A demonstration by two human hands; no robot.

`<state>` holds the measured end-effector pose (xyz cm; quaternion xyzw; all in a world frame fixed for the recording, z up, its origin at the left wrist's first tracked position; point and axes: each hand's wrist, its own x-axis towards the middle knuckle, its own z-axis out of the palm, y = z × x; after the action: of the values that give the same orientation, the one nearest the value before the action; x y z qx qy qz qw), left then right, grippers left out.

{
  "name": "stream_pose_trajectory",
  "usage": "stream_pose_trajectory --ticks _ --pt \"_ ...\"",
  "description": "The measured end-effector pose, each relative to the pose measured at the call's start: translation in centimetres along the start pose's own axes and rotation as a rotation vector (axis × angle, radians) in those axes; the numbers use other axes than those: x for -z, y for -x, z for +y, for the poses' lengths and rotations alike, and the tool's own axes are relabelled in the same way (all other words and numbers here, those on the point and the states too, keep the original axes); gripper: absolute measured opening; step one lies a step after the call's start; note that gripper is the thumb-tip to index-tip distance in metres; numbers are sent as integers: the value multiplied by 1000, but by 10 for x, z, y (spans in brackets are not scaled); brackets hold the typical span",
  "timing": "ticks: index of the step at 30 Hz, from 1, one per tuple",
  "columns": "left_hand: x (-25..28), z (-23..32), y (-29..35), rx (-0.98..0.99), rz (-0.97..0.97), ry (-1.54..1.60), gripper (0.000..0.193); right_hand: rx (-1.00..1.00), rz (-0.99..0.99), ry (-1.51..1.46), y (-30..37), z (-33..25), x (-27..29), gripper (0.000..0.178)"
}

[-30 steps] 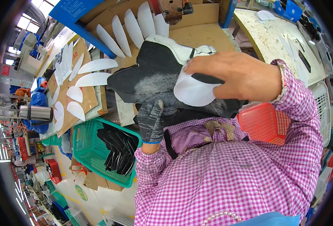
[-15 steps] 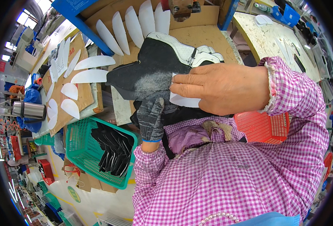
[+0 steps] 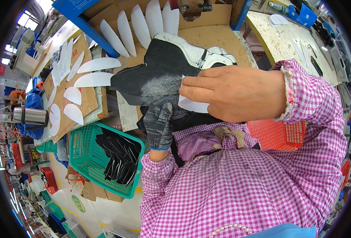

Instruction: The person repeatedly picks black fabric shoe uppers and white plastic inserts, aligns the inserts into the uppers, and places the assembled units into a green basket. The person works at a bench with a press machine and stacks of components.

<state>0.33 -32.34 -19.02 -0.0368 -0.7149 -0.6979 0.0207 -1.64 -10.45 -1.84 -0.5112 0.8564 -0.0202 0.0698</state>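
A black and white shoe upper (image 3: 159, 55) lies in front of me, with a fuzzy grey patch on its black part. My bare right hand (image 3: 235, 93) presses a white curved piece (image 3: 192, 104) against the upper, just right of that patch. The fingers are together on the piece and cover much of it. My left hand (image 3: 159, 125), in a dark grey knit glove, grips the near edge of the upper. Its thumb lies on top, and the other fingers are hidden beneath. More black material is bunched under the upper, close to my apron.
Several white curved pieces (image 3: 139, 25) lean along the cardboard-lined blue frame; others lie on a cardboard sheet (image 3: 90, 93) at left. A metal machine head (image 3: 191, 10) hangs overhead. A green basket (image 3: 78, 154) holds black parts. A red basket (image 3: 276, 133) stands right, near a worktable (image 3: 278, 35).
Almost nothing differs. My right hand has shifted very slightly, still pressing the white piece on the upper. The gloved left hand keeps its place.
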Motion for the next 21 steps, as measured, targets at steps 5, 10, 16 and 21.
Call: stream_pose_trajectory --ticks 5,10,16,21 --pt "7 1 -1 147 -177 510 33 88 11 151 1 3 -8 52" --pt "17 -20 -17 131 -467 639 55 81 204 50 -8 7 -19 26" --pt "1 -62 -42 -452 -522 -452 56 119 94 -69 -21 9 -24 47" --pt "-2 -62 -47 -306 -500 -445 51 247 70 28 -31 11 -30 47"
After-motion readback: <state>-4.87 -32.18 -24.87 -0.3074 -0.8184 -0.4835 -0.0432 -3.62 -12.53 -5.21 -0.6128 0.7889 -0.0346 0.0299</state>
